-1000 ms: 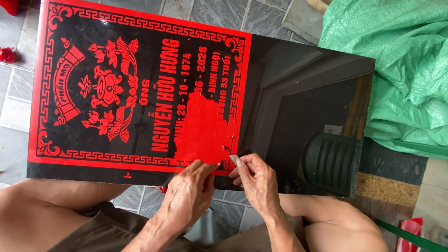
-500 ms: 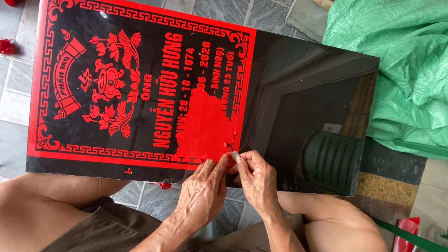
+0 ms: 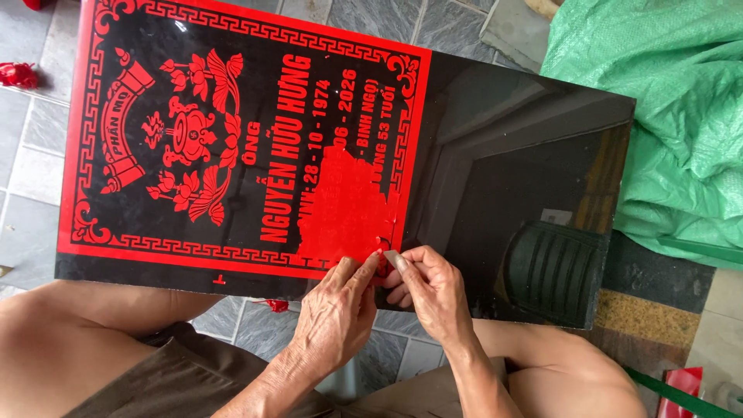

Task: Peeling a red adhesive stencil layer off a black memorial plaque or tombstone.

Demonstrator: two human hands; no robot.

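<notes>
Red film patch (image 3: 346, 209) on black stone slab (image 3: 511, 186), edge beneath both fingertips, left hand (image 3: 334, 313) pressing, right hand (image 3: 433, 290) pinching small blade (image 3: 395, 259)

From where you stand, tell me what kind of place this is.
Probably an informal stone-engraving workshop, worked on the ground. A glossy black stone slab with red stencil film lies on a grey tiled floor, beside a green woven tarp.

2 bare hands, left hand (image 3: 334, 313) and right hand (image 3: 430, 290), fingertips together, pinching.

Stone-engraving wkshop: polished black slab (image 3: 495, 155) w/ red stencil (image 3: 232, 147), tiled floor (image 3: 31, 170), green tarp (image 3: 665, 116).
</notes>
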